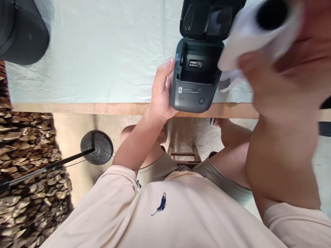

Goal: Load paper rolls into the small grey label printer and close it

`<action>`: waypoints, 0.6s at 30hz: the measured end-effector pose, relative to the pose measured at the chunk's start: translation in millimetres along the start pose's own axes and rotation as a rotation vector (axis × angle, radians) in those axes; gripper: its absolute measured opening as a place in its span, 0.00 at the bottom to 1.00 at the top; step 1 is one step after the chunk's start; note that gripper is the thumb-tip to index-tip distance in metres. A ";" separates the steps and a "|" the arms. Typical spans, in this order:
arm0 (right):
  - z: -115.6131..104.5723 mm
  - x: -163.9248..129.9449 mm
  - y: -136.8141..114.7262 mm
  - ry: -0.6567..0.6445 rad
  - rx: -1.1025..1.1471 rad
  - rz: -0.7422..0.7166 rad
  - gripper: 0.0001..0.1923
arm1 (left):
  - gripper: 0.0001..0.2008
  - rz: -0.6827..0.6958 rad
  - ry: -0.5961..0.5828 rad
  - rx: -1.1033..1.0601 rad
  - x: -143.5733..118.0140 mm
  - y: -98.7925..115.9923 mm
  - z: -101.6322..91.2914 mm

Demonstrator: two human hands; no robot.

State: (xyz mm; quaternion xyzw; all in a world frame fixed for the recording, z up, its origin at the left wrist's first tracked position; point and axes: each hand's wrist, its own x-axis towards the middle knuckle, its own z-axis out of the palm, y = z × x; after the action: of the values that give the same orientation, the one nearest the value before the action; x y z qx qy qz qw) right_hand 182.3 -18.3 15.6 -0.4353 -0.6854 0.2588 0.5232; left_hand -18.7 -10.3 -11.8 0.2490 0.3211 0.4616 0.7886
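2 hands: both are engaged, 1 on the printer (196, 74), 1 on the roll (261, 34).
Printer: a small dark grey label printer is stood at the near edge of the table (103, 51), its lid (209, 17) swung open and the empty bay exposed.
Left hand (161, 93): it is wrapped against the printer's left side, thumb up along the casing, fingers mostly hidden behind it; the body is steadied rather than lifted.
Right hand (269, 79): it is closed around the roll, held up close to the camera and blurred, just right of the open bay; finger positions cannot be told exactly.
Roll: white paper is wound on a dark core, with a loose tail (227, 84) hanging toward the printer.
Handling, printer: it is judged rigid, smooth plastic, light enough for 1 hand; the sides are best gripped, not the hinged lid.
Handling, roll: it is judged light and soft-edged, easily unwound or creased; the ends of the core are best held.
Nearby: a dark cap (20, 31) is lying at the table's far left corner.
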 end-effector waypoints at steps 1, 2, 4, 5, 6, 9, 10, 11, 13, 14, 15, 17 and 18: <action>9.2 1.9 -4.6 -0.065 -0.118 -0.135 0.25 | 0.16 0.005 -0.002 0.015 -0.5 -0.7 0.7; 16.1 3.7 -7.3 -0.100 -0.233 -0.233 0.26 | 0.14 0.022 -0.008 0.022 -0.7 -1.8 1.0; 23.4 7.0 -8.7 -0.188 -0.391 -0.261 0.27 | 0.13 0.057 -0.043 0.043 -0.4 -4.2 0.7; 24.5 8.4 -8.3 -0.217 -0.424 -0.209 0.25 | 0.13 0.061 -0.057 0.068 0.0 -5.2 0.1; 24.5 9.3 -7.5 -0.250 -0.441 -0.151 0.23 | 0.13 0.054 -0.067 0.099 0.6 -6.0 -0.9; 22.7 9.2 -5.8 -0.319 -0.520 -0.028 0.23 | 0.14 0.026 -0.051 0.161 2.8 -7.4 -4.5; 22.3 8.1 -6.0 -0.301 -0.563 -0.039 0.21 | 0.15 0.025 -0.040 0.157 3.5 -7.6 -5.6; 22.1 6.7 -6.6 -0.258 -0.602 -0.070 0.19 | 0.16 0.031 -0.032 0.141 4.0 -7.8 -6.4; 22.4 3.5 -9.2 -0.160 -0.633 -0.166 0.11 | 0.17 0.037 -0.021 0.097 4.2 -7.5 -6.7; 22.9 1.8 -11.0 -0.137 -0.621 -0.218 0.07 | 0.17 0.045 -0.016 0.079 3.9 -7.0 -6.3; 23.6 0.3 -12.8 -0.145 -0.598 -0.263 0.05 | 0.18 0.056 -0.006 0.068 3.4 -6.3 -5.6; 25.2 -2.5 -16.1 -0.233 -0.554 -0.329 0.04 | 0.21 0.071 0.026 0.074 2.3 -4.8 -4.7; 26.1 -3.8 -17.5 -0.282 -0.538 -0.353 0.04 | 0.23 0.072 0.039 0.083 2.0 -4.2 -5.0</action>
State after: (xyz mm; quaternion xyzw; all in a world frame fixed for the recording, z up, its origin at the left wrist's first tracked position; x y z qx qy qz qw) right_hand 152.3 -27.5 19.5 -0.3924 -0.8592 0.0321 0.3268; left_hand -19.2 -9.9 -18.6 0.2839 0.3464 0.4806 0.7540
